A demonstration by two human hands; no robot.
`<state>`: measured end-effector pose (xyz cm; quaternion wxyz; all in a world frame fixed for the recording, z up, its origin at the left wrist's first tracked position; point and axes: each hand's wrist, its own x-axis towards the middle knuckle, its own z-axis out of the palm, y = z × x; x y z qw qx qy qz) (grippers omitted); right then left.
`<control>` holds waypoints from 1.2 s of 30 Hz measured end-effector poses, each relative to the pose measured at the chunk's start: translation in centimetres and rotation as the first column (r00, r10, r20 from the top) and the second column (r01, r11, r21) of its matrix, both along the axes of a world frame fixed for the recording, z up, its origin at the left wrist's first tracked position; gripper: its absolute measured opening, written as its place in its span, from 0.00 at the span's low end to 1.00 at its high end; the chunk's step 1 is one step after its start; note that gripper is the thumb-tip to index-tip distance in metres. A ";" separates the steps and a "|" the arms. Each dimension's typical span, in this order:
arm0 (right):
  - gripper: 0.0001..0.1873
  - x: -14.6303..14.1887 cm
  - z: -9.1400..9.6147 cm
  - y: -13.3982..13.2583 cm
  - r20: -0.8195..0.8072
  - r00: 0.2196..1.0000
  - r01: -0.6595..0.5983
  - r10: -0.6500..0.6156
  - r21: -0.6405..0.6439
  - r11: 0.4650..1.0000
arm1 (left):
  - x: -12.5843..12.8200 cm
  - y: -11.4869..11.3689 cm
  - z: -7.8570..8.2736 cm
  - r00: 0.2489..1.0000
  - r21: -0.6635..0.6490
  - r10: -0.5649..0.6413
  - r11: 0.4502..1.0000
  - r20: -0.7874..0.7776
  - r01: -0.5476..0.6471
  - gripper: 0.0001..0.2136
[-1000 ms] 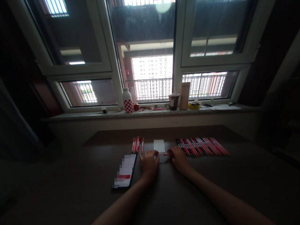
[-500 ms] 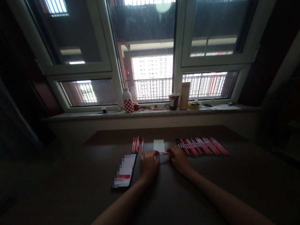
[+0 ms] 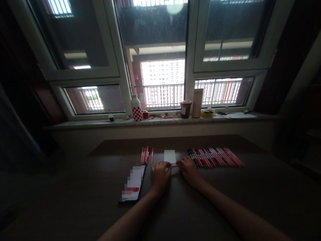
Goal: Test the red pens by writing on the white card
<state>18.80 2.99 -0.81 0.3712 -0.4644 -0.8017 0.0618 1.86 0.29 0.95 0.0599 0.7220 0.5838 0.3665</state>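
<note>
My left hand [image 3: 159, 174] and my right hand [image 3: 190, 171] face each other low over the table. Between them a slim red pen [image 3: 174, 165] lies level, its two ends pinched in closed fingers; the fingers hide those ends. Just beyond it is a small pale paper rectangle [image 3: 170, 156]. Right of my right hand, red and black pens and pencil-like sticks [image 3: 217, 158] form a long slanted row. One single red stick [image 3: 152, 156] lies by the outer fingers of my left hand, with a small group of red sticks [image 3: 144, 155] to its left.
A phone [image 3: 131, 184] with a partly blurred screen lies left of my left wrist. The dark table [image 3: 100, 174] ends before a windowsill holding a checked bottle [image 3: 136, 108], a drink cup [image 3: 186, 109], a tall tan box-like container [image 3: 198, 103] and a yellow roll [image 3: 207, 113].
My right hand has shifted slightly left, closer to my left hand, so less of the pen shows between them. The row, the phone and the paper stay in place.
</note>
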 end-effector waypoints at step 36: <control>0.14 0.3 0.1 0.5 -0.635 0.769 -0.233 0.074 -0.170 0.958 | 0.0 0.1 -0.4 0.998 0.013 0.053 0.999 -0.033 -0.052 0.08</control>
